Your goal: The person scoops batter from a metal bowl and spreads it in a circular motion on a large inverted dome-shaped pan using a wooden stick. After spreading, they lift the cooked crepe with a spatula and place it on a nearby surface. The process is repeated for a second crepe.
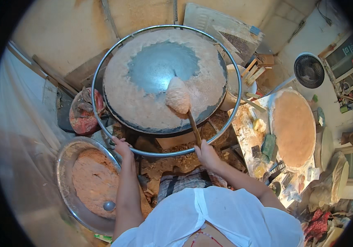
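While the left grip [122, 148] clasps a metal hoop [164, 154], the right grip [207, 155] holds a dough-laden wooden-handled tool [194, 125] above the griddle [145, 68].

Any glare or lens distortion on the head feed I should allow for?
Head view: bright glare on the round griddle, in its bare patch; head view: fisheye bending, black corners; head view: left hand and right hand look fairly sharp.

— Hands?
— Bare, 2: left hand [123, 147], 1; right hand [208, 155], 1.
— Ware?
— Round griddle [164, 132], 1; metal hoop [166, 154], 1; wooden-handled tool [194, 125], 1; metal basin [63, 179], 1.
— Remaining entries?
— Pale lump [178, 97], 1; round brown sheet [292, 129], 1; black fan [309, 71], 1.
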Tool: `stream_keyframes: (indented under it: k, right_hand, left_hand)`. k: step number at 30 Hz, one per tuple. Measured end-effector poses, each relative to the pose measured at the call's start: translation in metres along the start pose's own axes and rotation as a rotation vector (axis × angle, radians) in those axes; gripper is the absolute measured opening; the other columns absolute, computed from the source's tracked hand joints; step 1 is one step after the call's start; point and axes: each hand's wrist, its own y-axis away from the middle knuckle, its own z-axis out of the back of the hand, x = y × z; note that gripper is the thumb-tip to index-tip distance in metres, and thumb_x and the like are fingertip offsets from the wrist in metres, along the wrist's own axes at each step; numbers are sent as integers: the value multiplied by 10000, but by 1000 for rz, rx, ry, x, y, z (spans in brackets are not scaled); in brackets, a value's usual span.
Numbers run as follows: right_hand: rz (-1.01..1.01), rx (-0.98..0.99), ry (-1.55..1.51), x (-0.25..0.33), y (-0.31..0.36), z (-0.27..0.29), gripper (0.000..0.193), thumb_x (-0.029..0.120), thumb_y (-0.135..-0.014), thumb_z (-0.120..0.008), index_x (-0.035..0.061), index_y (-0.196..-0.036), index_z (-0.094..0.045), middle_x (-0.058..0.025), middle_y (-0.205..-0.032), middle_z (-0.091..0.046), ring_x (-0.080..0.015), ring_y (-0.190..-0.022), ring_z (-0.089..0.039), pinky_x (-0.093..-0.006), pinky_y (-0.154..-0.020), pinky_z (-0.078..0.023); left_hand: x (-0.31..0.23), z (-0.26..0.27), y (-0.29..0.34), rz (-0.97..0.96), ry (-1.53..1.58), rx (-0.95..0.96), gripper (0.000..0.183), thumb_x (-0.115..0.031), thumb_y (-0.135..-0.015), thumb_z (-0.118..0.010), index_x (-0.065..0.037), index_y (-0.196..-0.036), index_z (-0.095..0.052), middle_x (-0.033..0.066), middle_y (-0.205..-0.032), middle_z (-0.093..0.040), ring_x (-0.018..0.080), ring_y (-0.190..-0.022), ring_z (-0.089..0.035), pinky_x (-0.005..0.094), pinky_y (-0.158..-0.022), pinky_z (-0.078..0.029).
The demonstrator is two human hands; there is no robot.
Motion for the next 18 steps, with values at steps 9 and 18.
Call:
stream_keyframes:
  k: [9,18]
  right_hand:
    - [-58,-5,23,2,0,-1,341,308,-939,-500,-15,-1015,-422,-296,-798,-618,-484,-783,-608,-551,-705,-476]
    - [-72,-111,102,-17,-15,17,334,298,-946,-508,-26,-964,-427,-299,-751,-599,-484,-727,-602,-533,-630,-479]
  left_hand:
    - [27,9,69,459,96,297,678,-623,-950,-281,8,-993,-525,140,-613,-611,258,-483,-576,341,-452,-500]
    - [13,14,130,748,-188,984,698,-582,-976,-252,52,-1013,-543,171,-703,-664,207,-513,-628,276,-432,-487]
